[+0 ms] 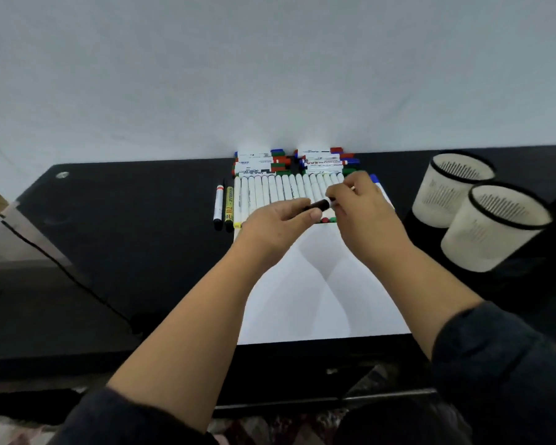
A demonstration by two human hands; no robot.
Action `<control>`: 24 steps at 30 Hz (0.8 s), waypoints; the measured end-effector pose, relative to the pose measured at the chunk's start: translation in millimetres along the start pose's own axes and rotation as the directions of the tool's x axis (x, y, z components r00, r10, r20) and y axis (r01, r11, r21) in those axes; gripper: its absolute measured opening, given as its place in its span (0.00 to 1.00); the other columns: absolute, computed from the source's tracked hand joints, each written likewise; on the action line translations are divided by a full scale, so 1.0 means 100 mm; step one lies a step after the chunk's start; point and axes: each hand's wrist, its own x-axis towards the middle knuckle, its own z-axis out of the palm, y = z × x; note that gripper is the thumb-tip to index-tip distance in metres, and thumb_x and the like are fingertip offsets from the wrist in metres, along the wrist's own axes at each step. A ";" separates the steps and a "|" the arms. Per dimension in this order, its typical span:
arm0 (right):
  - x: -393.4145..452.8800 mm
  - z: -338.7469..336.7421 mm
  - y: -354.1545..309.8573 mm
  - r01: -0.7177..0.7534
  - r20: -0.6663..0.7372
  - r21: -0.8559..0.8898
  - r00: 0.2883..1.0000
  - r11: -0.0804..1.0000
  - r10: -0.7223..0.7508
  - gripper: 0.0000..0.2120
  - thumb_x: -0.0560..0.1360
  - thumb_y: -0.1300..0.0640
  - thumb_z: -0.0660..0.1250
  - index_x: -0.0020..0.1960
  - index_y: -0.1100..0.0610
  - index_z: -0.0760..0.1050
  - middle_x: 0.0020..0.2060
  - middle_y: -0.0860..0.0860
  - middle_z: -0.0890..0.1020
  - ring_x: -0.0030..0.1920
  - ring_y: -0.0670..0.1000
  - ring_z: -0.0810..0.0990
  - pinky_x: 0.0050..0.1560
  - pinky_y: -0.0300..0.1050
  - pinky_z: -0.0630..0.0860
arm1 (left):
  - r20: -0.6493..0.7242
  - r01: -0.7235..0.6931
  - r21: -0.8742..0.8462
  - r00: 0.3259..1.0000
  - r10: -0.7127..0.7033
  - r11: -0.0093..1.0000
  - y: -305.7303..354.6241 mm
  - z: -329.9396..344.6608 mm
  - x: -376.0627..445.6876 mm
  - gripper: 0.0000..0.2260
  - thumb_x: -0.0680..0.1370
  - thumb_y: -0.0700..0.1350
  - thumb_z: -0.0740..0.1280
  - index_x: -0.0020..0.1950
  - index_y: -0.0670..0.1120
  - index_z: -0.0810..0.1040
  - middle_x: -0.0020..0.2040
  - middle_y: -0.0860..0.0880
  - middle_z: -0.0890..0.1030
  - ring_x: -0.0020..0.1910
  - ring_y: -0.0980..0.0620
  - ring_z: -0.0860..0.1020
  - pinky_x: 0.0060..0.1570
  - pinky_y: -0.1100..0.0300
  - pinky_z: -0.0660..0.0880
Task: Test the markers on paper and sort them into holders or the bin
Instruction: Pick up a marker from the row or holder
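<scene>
Marker (318,205) gripped by both hands, two holders (482,216) tilted

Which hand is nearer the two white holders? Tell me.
Right. The right hand is beside the row of markers, closer to the white holders; the left hand sits farther left over the paper.

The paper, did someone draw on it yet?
No, the visible part of the paper is blank white, with only shadows from the arms.
</scene>
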 end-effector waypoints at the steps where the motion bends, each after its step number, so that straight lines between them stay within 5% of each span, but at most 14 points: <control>1: 0.02 -0.05 0.09 -0.019 -0.024 -0.002 1.000 1.000 0.019 0.10 0.74 0.69 0.63 0.55 0.64 0.76 0.52 0.61 0.74 0.48 0.62 0.75 0.36 0.47 0.70 | 0.027 -0.018 0.014 0.999 0.018 1.000 0.01 0.06 0.05 0.19 0.77 0.56 0.64 0.67 0.54 0.73 0.64 0.56 0.76 0.61 0.57 0.71 0.55 0.64 0.67; 8: 0.12 -0.40 0.65 -0.119 -0.143 0.108 0.981 0.987 0.134 0.14 0.70 0.73 0.62 0.54 0.65 0.77 0.55 0.61 0.75 0.50 0.60 0.77 0.43 0.39 0.67 | 0.124 -0.138 0.375 0.987 0.098 0.917 -0.21 0.62 0.46 0.26 0.81 0.55 0.55 0.77 0.49 0.56 0.77 0.53 0.55 0.75 0.55 0.53 0.71 0.60 0.51; 14: 0.17 -0.64 1.00 -0.174 -0.079 0.030 0.981 0.984 0.176 0.14 0.72 0.70 0.63 0.57 0.65 0.75 0.57 0.61 0.73 0.50 0.59 0.77 0.44 0.47 0.74 | 0.222 -0.247 0.747 0.968 0.119 0.617 -0.55 0.98 0.73 0.30 0.82 0.57 0.49 0.77 0.46 0.40 0.77 0.47 0.36 0.75 0.51 0.37 0.70 0.58 0.36; 18: 0.22 -0.73 1.17 -0.287 0.013 -0.068 0.957 0.956 0.288 0.14 0.77 0.66 0.59 0.62 0.61 0.72 0.62 0.57 0.69 0.54 0.58 0.74 0.52 0.52 0.74 | 0.219 -0.276 0.780 0.961 0.168 0.561 -0.64 1.06 0.75 0.31 0.81 0.57 0.48 0.76 0.44 0.38 0.76 0.46 0.35 0.75 0.50 0.35 0.69 0.58 0.33; 24: 0.31 -0.70 1.37 -0.336 0.099 -0.151 0.930 0.929 0.353 0.13 0.79 0.63 0.56 0.63 0.60 0.69 0.61 0.57 0.69 0.56 0.57 0.71 0.50 0.47 0.70 | 0.206 -0.266 0.763 0.964 0.168 0.589 -0.66 1.08 0.76 0.31 0.81 0.57 0.49 0.77 0.45 0.40 0.77 0.47 0.37 0.75 0.52 0.36 0.69 0.60 0.34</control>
